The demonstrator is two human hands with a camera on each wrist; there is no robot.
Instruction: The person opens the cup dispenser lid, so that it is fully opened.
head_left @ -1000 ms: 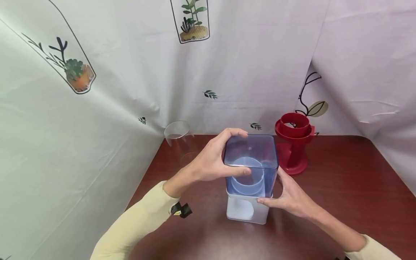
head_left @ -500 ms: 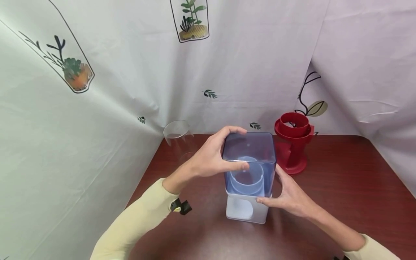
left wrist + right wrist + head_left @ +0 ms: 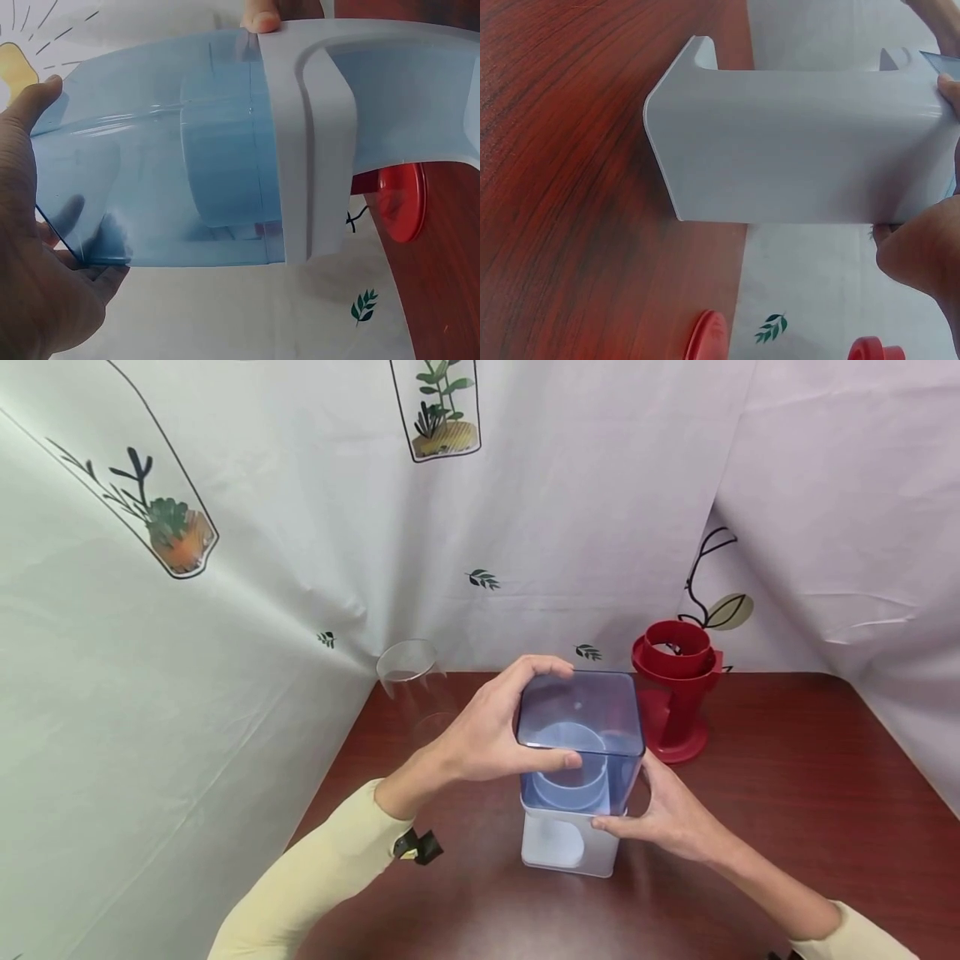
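Observation:
A translucent blue square container (image 3: 581, 714) stands on a white base (image 3: 602, 853) with a rounded opening in front. Inside the blue part a round ring shows. My left hand (image 3: 487, 731) grips the container's top, thumb across the near side and fingers over the far side. In the left wrist view the hand (image 3: 45, 217) spans the blue container (image 3: 142, 165). My right hand (image 3: 667, 814) holds the upper right of the white base near the seam, its thumb on the front. The right wrist view shows the smooth side of the base (image 3: 795, 142); that hand's fingertips are partly hidden.
A red stand with a ring-shaped top (image 3: 678, 693) is behind and to the right of the container. A clear cylinder (image 3: 411, 681) stands at the back left. Patterned white cloth (image 3: 562, 510) hangs behind and beside the dark red wooden table (image 3: 810, 793).
The blue container's top, with my left hand on it, tipped slightly back half a second ago and now leans forward again. The white base and right hand stay nearly in place.

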